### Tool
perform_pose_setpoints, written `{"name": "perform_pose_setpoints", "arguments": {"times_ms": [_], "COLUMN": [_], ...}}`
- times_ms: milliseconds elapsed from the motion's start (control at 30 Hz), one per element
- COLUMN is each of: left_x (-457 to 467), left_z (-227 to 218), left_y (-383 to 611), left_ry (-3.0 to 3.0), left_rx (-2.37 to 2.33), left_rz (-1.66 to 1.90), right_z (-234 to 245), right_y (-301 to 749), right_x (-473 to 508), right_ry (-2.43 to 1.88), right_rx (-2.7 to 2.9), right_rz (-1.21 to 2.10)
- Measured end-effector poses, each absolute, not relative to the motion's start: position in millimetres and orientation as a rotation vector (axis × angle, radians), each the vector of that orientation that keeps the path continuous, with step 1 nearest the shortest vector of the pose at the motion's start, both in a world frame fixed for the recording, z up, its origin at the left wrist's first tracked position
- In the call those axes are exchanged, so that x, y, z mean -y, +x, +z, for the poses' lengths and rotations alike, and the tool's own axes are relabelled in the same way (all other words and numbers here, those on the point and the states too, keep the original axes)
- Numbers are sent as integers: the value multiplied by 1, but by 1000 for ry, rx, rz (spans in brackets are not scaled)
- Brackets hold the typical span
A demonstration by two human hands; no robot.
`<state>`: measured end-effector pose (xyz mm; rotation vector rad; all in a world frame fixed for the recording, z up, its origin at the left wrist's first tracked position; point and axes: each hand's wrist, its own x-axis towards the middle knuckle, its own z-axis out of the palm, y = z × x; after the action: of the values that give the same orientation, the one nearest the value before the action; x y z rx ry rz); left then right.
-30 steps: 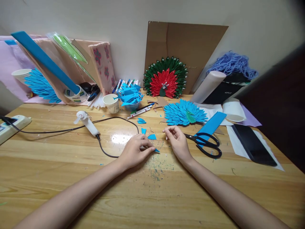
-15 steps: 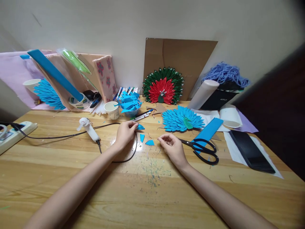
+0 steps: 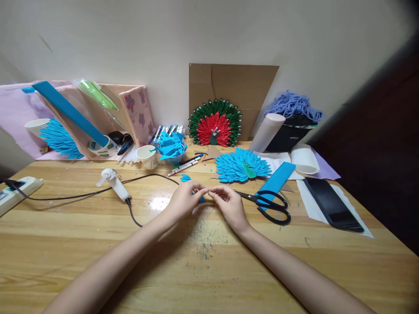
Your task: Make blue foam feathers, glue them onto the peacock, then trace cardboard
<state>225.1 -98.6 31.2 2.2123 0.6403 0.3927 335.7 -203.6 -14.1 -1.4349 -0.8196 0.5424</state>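
My left hand and my right hand meet at the middle of the wooden table, fingertips pinched together. A small blue paper piece shows under the left fingers, held between both hands. Another blue petal lies just behind the hands. A blue paper peacock fan lies behind my right hand. Black scissors rest to the right of it.
A white glue gun with a black cord lies at the left, a power strip at the far left. Paper cup, bowl of blue cuttings, markers, red-green fan, cardboard, rolls and a black phone crowd the back and right.
My left hand came back from the petal near the cord and joined my right hand at the middle. The loose blue pieces there are now under the hands.
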Motion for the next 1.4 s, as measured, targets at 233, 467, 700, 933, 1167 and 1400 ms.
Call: {"name": "perform_pose_setpoints", "arguments": {"times_ms": [233, 467, 700, 933, 1167, 1400], "left_x": [93, 93, 90, 94, 96, 95], "left_z": [28, 29, 26, 32, 36, 26], "left_y": [226, 225, 227, 229, 229, 230], "left_ry": [1950, 2006, 1952, 1769, 1683, 1723], "left_rx": [-628, -649, -732, -737, -816, -880], "left_rz": [253, 255, 467, 354, 370, 461], "right_z": [-15, -14, -15, -14, -10, -16], "right_y": [333, 332, 333, 333, 332, 330], "right_x": [207, 210, 208, 209, 212, 213], "right_ry": [-1516, -1569, -1522, -1511, -1489, -1452], "right_rx": [922, 968, 929, 994, 1097, 1280], "right_rz": [434, 335, 391, 367, 333, 318]}}
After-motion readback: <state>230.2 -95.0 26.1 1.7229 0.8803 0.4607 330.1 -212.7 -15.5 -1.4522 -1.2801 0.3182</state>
